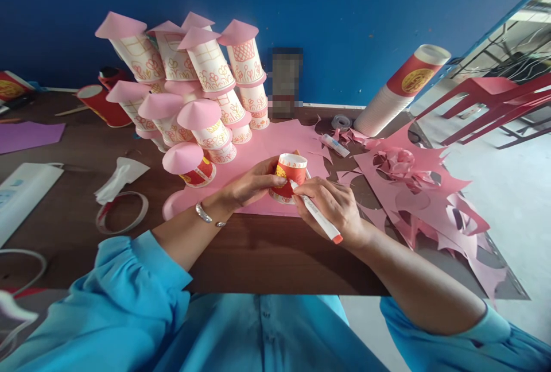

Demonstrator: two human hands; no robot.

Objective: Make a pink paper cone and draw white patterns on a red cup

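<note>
My left hand (pixel 257 181) is closed round a red and white paper cup (pixel 294 170) with a yellow emblem, its rim facing up. In my right hand (pixel 333 204) is a white marker (pixel 321 220) with a red end, its tip at the cup's red side. Both hands are over a sheet of pink paper (pixel 284 139). Left of them stand stacked white cups with drawn flowers and pink paper cone tops (pixel 200 113). Nearest to my left hand is a short red cup with a pink cone (pixel 184 158).
A tall stack of paper cups (pixel 394 93) leans at the back right. Pink paper scraps (pixel 424 188) cover the table's right side, near a glue stick (pixel 336 145) and a grey tape roll (pixel 341 122). A clear tape ring (pixel 123 212) and crumpled white tissue (pixel 120 181) lie left.
</note>
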